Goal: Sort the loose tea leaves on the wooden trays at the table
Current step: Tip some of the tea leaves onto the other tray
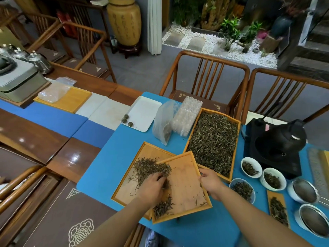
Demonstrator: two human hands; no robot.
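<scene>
A middle wooden tray (187, 179) is tilted, its left edge resting over a lower wooden tray (124, 189). My right hand (211, 180) grips the tilted tray's right rim. My left hand (153, 186) lies palm down on loose tea leaves (151, 168) at the tilted tray's left edge, fingers curled into them. A heap of leaves spreads onto the lower tray. A smaller clump of leaves (162, 206) sits at the tilted tray's near left corner. Behind, a third wooden tray (235, 148) is full of dark tea leaves (213, 139).
Three white bowls (251, 167) with leaves stand to the right, beside strainers (305, 192) and a black kettle stove (274, 145). A plastic bag (163, 122), a clear mould box (187, 118) and a white tray (142, 113) with tea balls lie behind. Chairs ring the table.
</scene>
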